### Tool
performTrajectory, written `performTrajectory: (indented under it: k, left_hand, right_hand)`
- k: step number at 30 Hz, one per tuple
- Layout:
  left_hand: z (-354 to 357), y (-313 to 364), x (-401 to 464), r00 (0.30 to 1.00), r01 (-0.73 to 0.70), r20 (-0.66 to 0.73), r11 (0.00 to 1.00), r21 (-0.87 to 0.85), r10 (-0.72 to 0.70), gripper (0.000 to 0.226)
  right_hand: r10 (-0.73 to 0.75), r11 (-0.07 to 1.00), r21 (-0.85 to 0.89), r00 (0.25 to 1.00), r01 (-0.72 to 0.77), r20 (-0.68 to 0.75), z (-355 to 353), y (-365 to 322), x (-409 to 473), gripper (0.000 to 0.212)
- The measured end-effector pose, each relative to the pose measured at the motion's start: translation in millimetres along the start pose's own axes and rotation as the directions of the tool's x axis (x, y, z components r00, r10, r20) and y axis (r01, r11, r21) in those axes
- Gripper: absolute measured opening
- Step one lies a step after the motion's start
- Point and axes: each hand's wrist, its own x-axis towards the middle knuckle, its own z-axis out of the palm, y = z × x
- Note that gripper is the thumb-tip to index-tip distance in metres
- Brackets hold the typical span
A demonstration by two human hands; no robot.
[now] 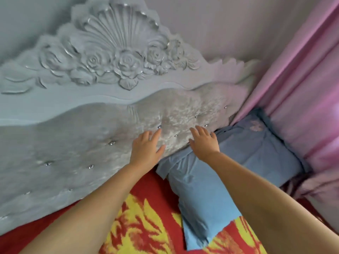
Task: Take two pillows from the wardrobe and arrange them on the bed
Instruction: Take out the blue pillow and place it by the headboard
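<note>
A blue pillow (244,154) lies on the bed at the right, against the padded headboard and the pink curtain. Its loose cover end stretches toward me over the red and yellow blanket (145,224). My left hand (146,147) hovers with fingers spread in front of the headboard, just left of the pillow's top corner. My right hand (203,142) is spread open over the pillow's upper edge, holding nothing. Only one pillow is in view, and the wardrobe is out of sight.
A grey headboard (77,143) with carved roses and studded velvet padding fills the left and top. A pink curtain (302,88) hangs along the right side of the bed. A grey wall rises above the headboard.
</note>
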Motion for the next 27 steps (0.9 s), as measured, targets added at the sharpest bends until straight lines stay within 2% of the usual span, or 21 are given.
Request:
performTrajectory:
  k: [4, 9, 12, 16, 20, 27]
  left_hand:
    - [-52, 16, 48, 0.991, -0.13, 0.017, 0.991, 0.022, 0.13, 0.059]
    - [-74, 95, 92, 0.949, -0.305, 0.073, 0.951, -0.042, 0.307, 0.057]
    - [-75, 136, 99, 0.922, -0.369, 0.107, 0.928, -0.044, 0.372, 0.056]
    - [-74, 162, 89, 0.905, -0.409, 0.124, 0.912, -0.01, 0.407, 0.055]
    - [-69, 189, 64, 0.923, -0.369, 0.136, 0.928, 0.053, 0.359, 0.055]
    - [-53, 253, 2, 0.949, -0.308, 0.097, 0.949, 0.065, 0.301, 0.055]
  right_hand:
    - [0.05, 0.998, 0.052, 0.995, -0.046, -0.081, -63, -21, -5, 0.046]
    - [0.208, 0.977, 0.082, 0.961, -0.196, -0.181, -115, 11, -32, 0.044]
    - [0.346, 0.936, 0.126, 0.926, -0.329, -0.149, -125, 42, -61, 0.041]
    - [0.426, 0.901, 0.139, 0.897, -0.41, -0.116, -124, 78, -96, 0.039]
    - [0.403, 0.908, 0.177, 0.908, -0.38, -0.116, -121, 103, -134, 0.038]
    - [0.273, 0.961, 0.056, 0.959, -0.27, -0.075, -126, 146, -194, 0.04]
